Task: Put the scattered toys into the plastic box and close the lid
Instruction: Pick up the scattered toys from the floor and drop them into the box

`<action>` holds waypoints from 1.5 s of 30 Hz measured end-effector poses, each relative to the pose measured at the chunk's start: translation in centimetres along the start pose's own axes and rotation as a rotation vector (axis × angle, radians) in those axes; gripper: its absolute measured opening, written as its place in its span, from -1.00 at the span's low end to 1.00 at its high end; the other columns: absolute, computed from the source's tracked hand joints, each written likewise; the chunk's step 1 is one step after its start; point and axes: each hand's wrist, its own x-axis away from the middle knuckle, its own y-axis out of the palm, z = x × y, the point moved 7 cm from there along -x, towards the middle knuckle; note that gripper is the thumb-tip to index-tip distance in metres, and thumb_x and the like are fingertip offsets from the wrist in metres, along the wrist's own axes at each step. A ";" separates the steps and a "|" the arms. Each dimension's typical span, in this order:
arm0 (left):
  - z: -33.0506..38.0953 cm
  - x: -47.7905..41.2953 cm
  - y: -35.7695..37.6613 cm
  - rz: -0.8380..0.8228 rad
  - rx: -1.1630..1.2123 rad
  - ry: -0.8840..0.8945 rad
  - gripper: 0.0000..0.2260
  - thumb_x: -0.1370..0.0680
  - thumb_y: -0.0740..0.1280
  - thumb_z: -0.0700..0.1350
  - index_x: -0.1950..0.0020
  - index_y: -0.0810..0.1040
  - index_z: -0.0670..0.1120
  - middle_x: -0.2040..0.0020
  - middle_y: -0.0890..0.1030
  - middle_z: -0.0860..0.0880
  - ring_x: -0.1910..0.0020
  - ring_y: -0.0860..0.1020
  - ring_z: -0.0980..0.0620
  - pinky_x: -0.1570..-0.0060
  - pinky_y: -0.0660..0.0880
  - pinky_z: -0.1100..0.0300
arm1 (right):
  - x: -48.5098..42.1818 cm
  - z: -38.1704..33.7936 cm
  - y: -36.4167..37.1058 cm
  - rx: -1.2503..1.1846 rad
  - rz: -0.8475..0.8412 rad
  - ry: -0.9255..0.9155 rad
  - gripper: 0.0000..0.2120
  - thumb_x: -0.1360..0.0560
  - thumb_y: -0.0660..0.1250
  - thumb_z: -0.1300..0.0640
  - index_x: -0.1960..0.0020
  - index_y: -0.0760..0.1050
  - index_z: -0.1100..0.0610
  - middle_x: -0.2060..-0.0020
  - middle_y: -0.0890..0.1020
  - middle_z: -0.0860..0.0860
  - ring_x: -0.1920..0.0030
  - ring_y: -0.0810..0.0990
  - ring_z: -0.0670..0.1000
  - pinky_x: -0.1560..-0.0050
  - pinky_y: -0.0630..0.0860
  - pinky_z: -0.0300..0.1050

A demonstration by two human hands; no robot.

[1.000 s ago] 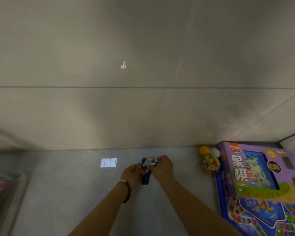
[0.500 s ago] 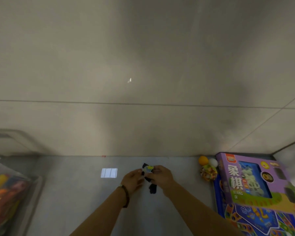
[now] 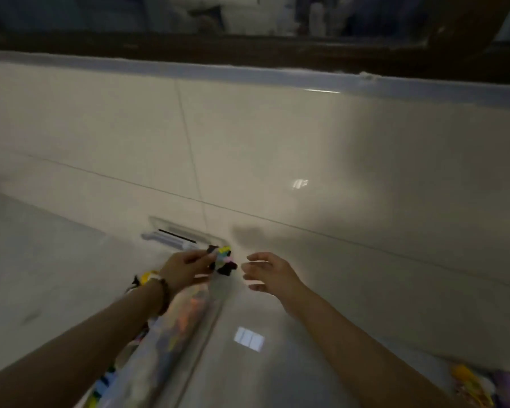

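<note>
left hand (image 3: 183,270) around colourful toy (image 3: 223,260) over toy-filled plastic box (image 3: 174,346) (right hand (image 3: 270,272) slack, empty)

Whole frame motion-blurred and dim.
- toy (image 3: 223,258): multi-coloured with black parts, shape not readable. Near side is covered by the left hand (image 3: 183,269).
- box (image 3: 186,334): clear wall; contents are only smeared colour patches, none identifiable. Left forearm crosses part of it. Near end is cut by the frame's bottom edge.
- clear piece with dark strip (image 3: 175,235), at the box's far end by the floor's edge at the wall: lid or handle, cannot tell.
- yellow item (image 3: 147,278) behind the left wrist: mostly hidden.
- coloured items (image 3: 477,387), lower right: cut off, unreadable.
- Both forearms are cut by the bottom edge.
- Dark band above the wall: shapes indistinct.
</note>
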 end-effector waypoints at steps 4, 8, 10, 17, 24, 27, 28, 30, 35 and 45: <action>-2.0 2.4 -12.1 0.306 0.151 -0.091 -0.78 -0.57 0.28 -0.16 -0.16 0.52 -0.23 0.14 0.54 -0.15 0.28 0.46 0.03 0.30 0.44 0.23 | -0.8 0.6 7.7 0.069 -0.102 0.054 -0.78 -0.46 0.37 0.28 -0.09 0.46 0.19 0.18 0.58 0.06 0.27 0.54 -0.04 0.27 0.45 -0.24; -5.7 3.2 -15.6 0.416 0.172 -0.182 -0.64 -0.53 0.33 -0.13 -0.30 0.44 -0.21 -0.08 0.56 -0.20 0.10 0.62 -0.05 0.12 0.57 0.11 | -0.9 2.8 10.3 0.122 -0.126 0.128 -0.81 -0.47 0.34 0.31 -0.07 0.45 0.21 0.24 0.56 0.06 0.32 0.51 -0.05 0.36 0.44 -0.28; -6.9 2.6 -15.5 0.426 0.018 -0.232 -0.39 -0.51 0.36 -0.05 -0.47 0.21 -0.20 -0.42 0.32 -0.24 -0.33 0.42 -0.13 -0.26 0.39 0.01 | -1.2 4.0 9.1 0.168 -0.115 0.159 -0.81 -0.47 0.34 0.29 -0.08 0.46 0.18 0.19 0.57 0.09 0.26 0.51 -0.02 0.28 0.44 -0.23; -2.8 -1.1 -1.6 0.159 -0.379 0.094 -0.34 -0.44 0.43 -0.01 -0.46 0.24 -0.13 -0.42 0.35 -0.14 -0.37 0.36 -0.08 -0.36 0.30 0.12 | -0.3 8.3 -4.9 0.308 0.084 0.222 -0.63 -0.40 0.46 0.16 -0.17 0.48 0.15 -0.03 0.59 0.07 0.03 0.57 -0.01 0.16 0.50 -0.21; -8.9 -3.3 20.1 -0.315 -0.682 0.035 -0.28 -0.45 0.33 0.21 -0.51 0.14 -0.01 -0.52 0.17 -0.05 -0.48 0.20 -0.04 -0.42 0.17 0.13 | 4.9 16.1 -23.3 0.526 0.268 0.369 -0.36 -0.37 0.49 0.04 -0.37 0.32 0.11 -0.37 0.34 0.08 -0.36 0.35 0.08 -0.27 0.35 -0.09; -13.8 -3.3 26.3 -0.436 -0.771 -0.005 -0.28 -0.46 0.31 0.23 -0.51 0.11 0.01 -0.51 0.17 -0.05 -0.47 0.21 -0.05 -0.40 0.19 0.12 | 6.8 20.0 -28.5 0.504 0.382 0.424 -0.39 -0.40 0.46 0.13 -0.38 0.31 0.18 -0.40 0.31 0.15 -0.39 0.32 0.14 -0.30 0.37 -0.01; -15.2 -3.3 27.9 -0.468 -0.791 -0.013 -0.29 -0.46 0.31 0.22 -0.51 0.11 0.01 -0.51 0.18 -0.05 -0.47 0.21 -0.04 -0.40 0.19 0.13 | 7.1 21.2 -29.6 0.501 0.404 0.433 -0.39 -0.40 0.46 0.15 -0.38 0.32 0.19 -0.41 0.31 0.15 -0.40 0.31 0.14 -0.30 0.37 0.00; -17.8 -3.3 30.1 -0.509 -0.796 -0.042 -0.29 -0.47 0.33 0.18 -0.51 0.12 -0.01 -0.50 0.18 -0.05 -0.46 0.22 -0.03 -0.41 0.20 0.15 | 6.8 23.2 -30.7 0.511 0.418 0.432 -0.40 -0.41 0.46 0.17 -0.38 0.32 0.20 -0.41 0.32 0.16 -0.40 0.32 0.14 -0.32 0.36 0.02; -22.2 -3.4 34.1 -0.560 -0.838 -0.084 -0.32 -0.45 0.37 0.16 -0.48 0.17 0.04 -0.45 0.24 -0.06 -0.42 0.26 -0.03 -0.39 0.26 0.15 | 4.4 25.8 -31.2 0.549 0.417 0.413 -0.39 -0.46 0.41 0.09 -0.41 0.28 0.24 -0.42 0.32 0.15 -0.40 0.33 0.13 -0.38 0.31 -0.05; -23.3 -3.5 36.5 -0.455 -0.898 0.031 -0.49 -0.40 0.44 0.07 -0.32 0.38 0.12 -0.35 0.30 -0.02 -0.34 0.28 0.00 -0.28 0.37 0.15 | 4.2 28.3 -31.1 0.646 0.575 0.360 -0.62 -0.44 0.42 0.18 -0.20 0.43 0.25 -0.17 0.45 0.19 -0.16 0.47 0.11 -0.09 0.35 -0.26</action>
